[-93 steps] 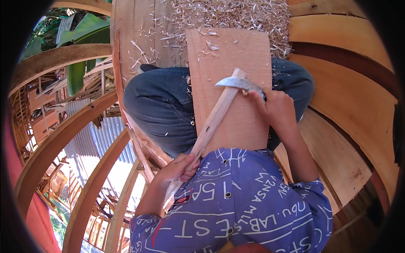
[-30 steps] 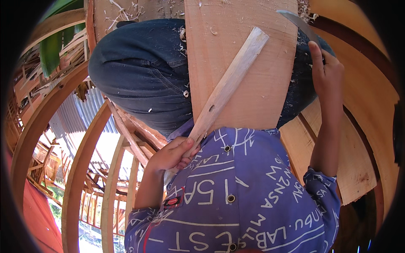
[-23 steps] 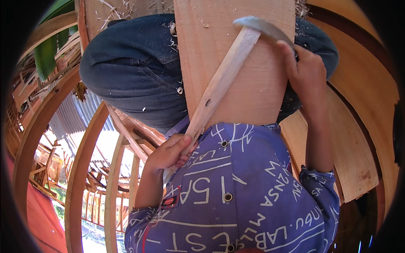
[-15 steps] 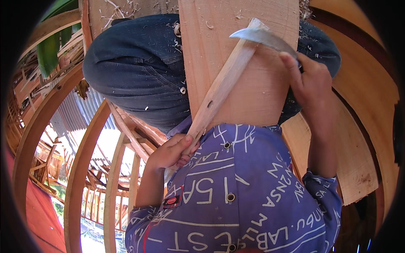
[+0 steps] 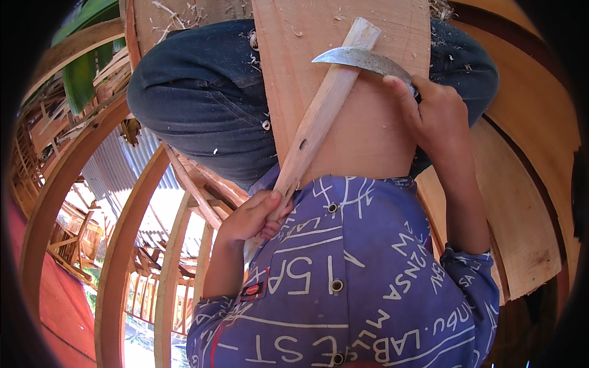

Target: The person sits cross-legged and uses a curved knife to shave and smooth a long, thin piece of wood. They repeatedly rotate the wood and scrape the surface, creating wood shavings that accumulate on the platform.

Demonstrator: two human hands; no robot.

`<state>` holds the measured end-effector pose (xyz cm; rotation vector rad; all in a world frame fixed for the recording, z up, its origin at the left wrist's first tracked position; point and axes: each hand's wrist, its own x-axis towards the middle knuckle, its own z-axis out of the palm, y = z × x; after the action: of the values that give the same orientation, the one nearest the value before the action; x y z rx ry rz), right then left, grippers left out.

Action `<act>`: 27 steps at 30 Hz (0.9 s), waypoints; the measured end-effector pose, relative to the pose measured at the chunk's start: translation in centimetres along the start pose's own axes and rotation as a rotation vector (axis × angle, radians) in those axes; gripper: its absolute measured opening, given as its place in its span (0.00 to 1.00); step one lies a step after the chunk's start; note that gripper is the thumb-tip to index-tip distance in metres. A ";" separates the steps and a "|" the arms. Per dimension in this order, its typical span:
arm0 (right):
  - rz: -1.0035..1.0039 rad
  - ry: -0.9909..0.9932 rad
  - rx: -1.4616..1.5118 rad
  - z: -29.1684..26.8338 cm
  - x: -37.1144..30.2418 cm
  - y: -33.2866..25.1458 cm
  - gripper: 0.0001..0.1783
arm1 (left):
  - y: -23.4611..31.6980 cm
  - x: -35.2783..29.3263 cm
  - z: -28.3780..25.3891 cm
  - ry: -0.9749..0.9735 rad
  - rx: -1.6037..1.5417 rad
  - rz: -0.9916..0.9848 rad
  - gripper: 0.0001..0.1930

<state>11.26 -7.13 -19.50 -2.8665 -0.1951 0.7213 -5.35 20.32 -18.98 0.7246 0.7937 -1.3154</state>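
My left hand (image 5: 254, 216) is closed around the near end of a pale wooden stick (image 5: 313, 122), close against my shirt. The stick slants away to the right over a wide plank (image 5: 282, 67) that lies across my lap. A small dark hole or knot marks its middle. My right hand (image 5: 435, 110) grips a sickle-shaped knife with a curved steel blade (image 5: 362, 58), its handle mostly hidden in my fingers. That blade lies across the far part of the stick, its tip pointing left past the stick's edge.
Wood shavings (image 5: 178, 15) lie beyond my knees, and bits cling to my dark trousers (image 5: 202, 104). Curved wooden ribs (image 5: 129, 245) stand at left, with corrugated metal sheets (image 5: 116, 165) behind them. Broad boards (image 5: 521, 202) curve along the right side.
The blade and my right hand have shifted slightly left and nearer along the stick. The stick's far end sits a little further left. My left hand keeps its grip.
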 end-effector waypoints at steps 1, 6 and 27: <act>-0.008 0.037 -0.023 0.1 -0.1 -0.1 0.39 | 0.1 -0.1 0.2 0.022 0.001 0.003 0.26; 0.268 0.062 0.079 -0.8 3.4 3.2 0.39 | -1.0 0.1 0.1 -0.099 -0.067 0.014 0.26; -0.057 0.443 0.738 1.2 0.9 5.3 0.36 | 2.2 -2.2 6.7 0.209 0.259 0.649 0.28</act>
<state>11.88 -11.97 -22.04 -2.2133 0.0488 0.0856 -2.68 16.19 -13.41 1.2214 0.4859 -0.7620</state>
